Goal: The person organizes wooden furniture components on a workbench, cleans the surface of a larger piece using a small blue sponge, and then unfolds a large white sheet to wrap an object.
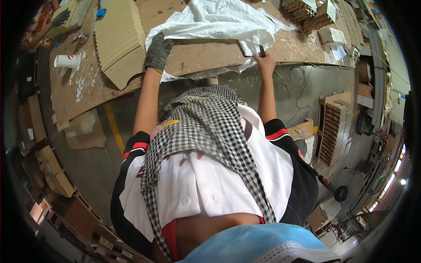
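A crumpled white cloth (215, 19) lies across the worktable's near part, and part of it hangs over the front edge. My left hand (158, 53), in a dark grey knit glove, grips the cloth's left side with bent fingers. On the right, my bare right hand (265, 63) is closed at the cloth's near right corner. A short black object (262, 51) sticks up from that hand; its kind is not clear. Between my hands, the brown tabletop (197, 57) shows below a fold of the cloth.
Left of my glove lies a ridged tan cardboard stack (118, 44). A white cup (67, 61) stands near the table's left edge. Cardboard honeycomb pieces (318, 19) sit at the far right. Cables (298, 83) trail to the floor, and a fan (340, 195) stands behind on the right.
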Available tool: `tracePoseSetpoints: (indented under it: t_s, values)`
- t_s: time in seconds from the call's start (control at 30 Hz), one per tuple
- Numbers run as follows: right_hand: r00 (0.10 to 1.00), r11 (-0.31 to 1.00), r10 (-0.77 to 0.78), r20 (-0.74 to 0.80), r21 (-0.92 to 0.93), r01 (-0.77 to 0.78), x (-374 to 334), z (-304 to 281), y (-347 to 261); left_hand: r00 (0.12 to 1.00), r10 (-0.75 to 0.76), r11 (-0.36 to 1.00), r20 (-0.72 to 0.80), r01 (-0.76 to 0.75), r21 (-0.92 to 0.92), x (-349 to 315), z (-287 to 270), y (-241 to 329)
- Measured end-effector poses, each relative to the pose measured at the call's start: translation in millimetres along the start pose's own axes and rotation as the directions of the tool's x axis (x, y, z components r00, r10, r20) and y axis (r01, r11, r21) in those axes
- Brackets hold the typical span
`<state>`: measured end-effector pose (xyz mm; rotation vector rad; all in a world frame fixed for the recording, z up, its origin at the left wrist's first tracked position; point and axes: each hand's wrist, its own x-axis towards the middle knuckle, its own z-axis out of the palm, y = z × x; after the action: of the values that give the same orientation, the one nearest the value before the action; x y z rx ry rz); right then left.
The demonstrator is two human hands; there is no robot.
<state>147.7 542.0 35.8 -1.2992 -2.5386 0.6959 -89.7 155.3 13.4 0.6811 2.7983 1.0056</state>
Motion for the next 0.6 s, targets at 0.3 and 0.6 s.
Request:
tracePoseSetpoints:
  t_s: [0.3,0.6]
  values:
    - [0.702,0.934,-0.345,-0.623,-0.152,0.324,43,-120,-34,0.949,0.171,0.981,-0.264,-0.188,-0.039,26,-40,64]
    - [0.962,0.928,-0.177,-0.21,0.289,0.234,-62,-22,44,0.933,-0.353,0.793,-0.064,0.262,-0.55,-5,-21,25]
